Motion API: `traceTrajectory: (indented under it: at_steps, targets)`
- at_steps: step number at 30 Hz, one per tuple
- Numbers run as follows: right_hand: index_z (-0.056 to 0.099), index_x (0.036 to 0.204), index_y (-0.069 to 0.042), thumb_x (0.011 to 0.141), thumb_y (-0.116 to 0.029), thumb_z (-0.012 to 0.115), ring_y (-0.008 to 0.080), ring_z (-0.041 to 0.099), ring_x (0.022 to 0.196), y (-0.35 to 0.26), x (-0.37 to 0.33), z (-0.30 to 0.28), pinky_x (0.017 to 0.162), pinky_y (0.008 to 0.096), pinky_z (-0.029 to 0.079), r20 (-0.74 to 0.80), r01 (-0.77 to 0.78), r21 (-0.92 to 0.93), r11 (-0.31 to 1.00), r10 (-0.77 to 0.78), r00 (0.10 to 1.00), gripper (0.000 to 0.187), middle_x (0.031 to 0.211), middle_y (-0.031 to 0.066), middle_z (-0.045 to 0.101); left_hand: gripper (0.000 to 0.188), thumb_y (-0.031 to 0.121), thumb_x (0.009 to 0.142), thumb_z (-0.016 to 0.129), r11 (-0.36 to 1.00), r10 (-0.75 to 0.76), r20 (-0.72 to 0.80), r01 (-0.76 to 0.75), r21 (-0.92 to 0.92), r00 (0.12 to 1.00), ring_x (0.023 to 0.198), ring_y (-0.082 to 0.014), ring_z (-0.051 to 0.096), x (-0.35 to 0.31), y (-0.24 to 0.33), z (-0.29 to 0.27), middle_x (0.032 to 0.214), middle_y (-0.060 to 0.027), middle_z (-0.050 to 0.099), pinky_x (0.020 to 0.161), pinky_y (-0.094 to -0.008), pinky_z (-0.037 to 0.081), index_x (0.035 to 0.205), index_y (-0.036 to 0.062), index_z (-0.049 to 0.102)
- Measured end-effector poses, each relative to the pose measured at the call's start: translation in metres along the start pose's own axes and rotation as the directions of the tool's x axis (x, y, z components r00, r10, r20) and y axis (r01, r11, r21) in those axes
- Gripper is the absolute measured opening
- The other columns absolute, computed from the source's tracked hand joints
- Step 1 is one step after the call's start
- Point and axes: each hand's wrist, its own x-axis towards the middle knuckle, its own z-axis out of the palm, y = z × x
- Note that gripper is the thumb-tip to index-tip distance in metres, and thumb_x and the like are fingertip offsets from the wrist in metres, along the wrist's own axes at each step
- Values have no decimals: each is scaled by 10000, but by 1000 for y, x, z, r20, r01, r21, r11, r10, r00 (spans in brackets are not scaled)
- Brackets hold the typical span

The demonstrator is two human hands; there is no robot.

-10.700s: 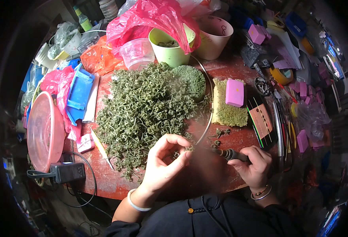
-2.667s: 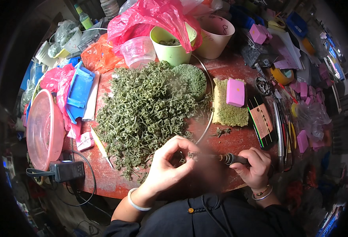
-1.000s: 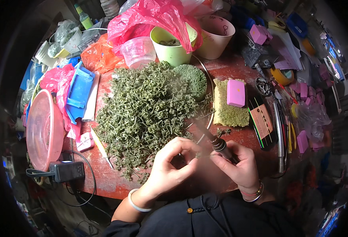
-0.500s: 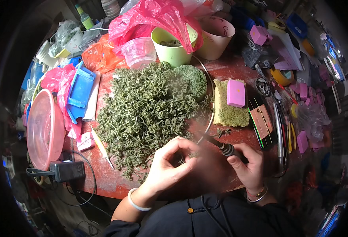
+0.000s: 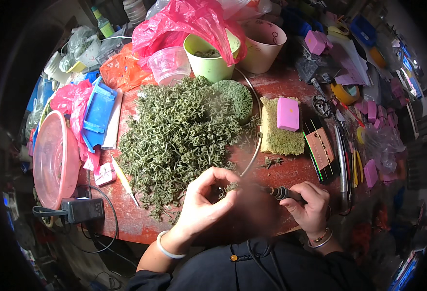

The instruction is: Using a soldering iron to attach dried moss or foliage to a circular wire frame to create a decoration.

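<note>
Thumb and forefinger of my left hand [image 5: 201, 199] are pinched on a small green ring-like piece [image 5: 231, 186], similar to those in the pile. My right hand [image 5: 313, 206] is closed round a dark, pen-like handpiece [image 5: 282, 193] with a ribbed collar. It points left toward the piece; its tip is lost in a blur, so contact cannot be made out. Beyond my left hand spreads a big heap of small green square-ring pieces [image 5: 179, 131]. A thin pale cable [image 5: 258, 145] curves down the table between the heap and a yellow-green sponge-like block [image 5: 281, 140].
A pink block [image 5: 288, 114] rests on the sponge-like block. At the back stand a green cup [image 5: 208, 63] and a white cup [image 5: 264, 46] beside a pink plastic bag [image 5: 179, 22]. Left are a pink basin [image 5: 56, 160] and a black adapter [image 5: 83, 209]; right, a striped box [image 5: 320, 150].
My right hand has shifted slightly right and lower, and the handpiece has turned from slanting to nearly level. The left hand has moved slightly left, keeping its pinch.
</note>
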Motion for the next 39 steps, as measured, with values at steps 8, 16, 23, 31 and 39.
traceTrajectory:
  at_steps: [8,16,23,31,39]
  targets:
    - [598,732,-49,791,-388,798,216,542,480,1,0,3,436,324,396,2,3,-14,1000,-3,1000,397,590,47,533,192,-29,852,670,1000,-2,-12,2,13,1000,924,-118,595,-1,3,1,1000,-65,643,844,-265,478,1029,-7,598]
    - [600,746,-39,800,-394,791,213,535,485,0,1,3,443,318,390,-11,-2,-1,1000,2,1000,406,595,52,525,193,-39,857,664,1000,-10,-10,10,2,1000,935,-113,599,-1,0,-1,1001,-58,642,846,-258,483,1037,-14,598]
    - [603,803,-16,848,-327,761,275,548,536,14,6,-12,487,367,402,-229,-183,-272,945,122,966,352,653,119,548,204,-45,867,660,988,-24,-39,30,149,999,930,-104,610,-2,-2,0,1013,-63,646,827,-241,493,1061,-18,605]
    - [601,835,-15,839,-179,767,268,577,554,8,10,-1,517,364,424,-123,-300,-21,954,295,948,232,663,125,584,162,-29,889,637,977,-165,-119,147,-153,979,682,-79,571,2,13,6,949,-57,625,521,-184,429,1025,16,560]
    - [544,903,-28,793,-87,760,336,684,685,-14,39,54,555,398,509,111,-194,321,927,167,980,249,732,163,638,97,105,920,673,942,-191,-154,138,-305,969,564,-45,505,3,8,-6,732,-3,596,468,-175,351,939,50,595]
